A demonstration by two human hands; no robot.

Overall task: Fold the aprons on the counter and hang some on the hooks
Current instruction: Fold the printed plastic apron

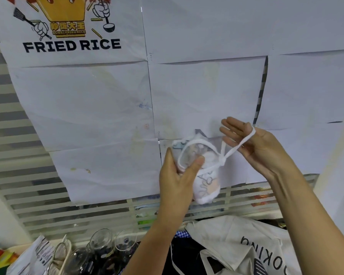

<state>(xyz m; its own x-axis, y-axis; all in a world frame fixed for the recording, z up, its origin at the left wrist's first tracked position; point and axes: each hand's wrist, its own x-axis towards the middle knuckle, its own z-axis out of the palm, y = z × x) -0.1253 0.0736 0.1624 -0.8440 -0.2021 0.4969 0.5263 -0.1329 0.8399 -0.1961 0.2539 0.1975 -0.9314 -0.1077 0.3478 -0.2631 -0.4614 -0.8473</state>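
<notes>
A small white apron rolled into a tight bundle (207,185), with a faint printed figure on it, is raised in front of the paper-covered wall. My left hand (177,175) grips the bundle from the left, thumb across its front. White straps wrap round it and meet in a knot (221,161). From the knot a strap loop (240,144) runs up over the thumb of my right hand (252,143), whose fingers are spread and straight. Below, on the counter, lies a cream apron (246,245) printed "COOKING", unfolded and crumpled. No hook is in sight.
White paper sheets (207,92) and a "FRIED RICE" poster (72,44) cover a slatted wall. Several glass jars (101,245) stand at the lower left beside a printed packet (34,259). Dark fabric and a blue checked cloth (180,234) lie under the cream apron.
</notes>
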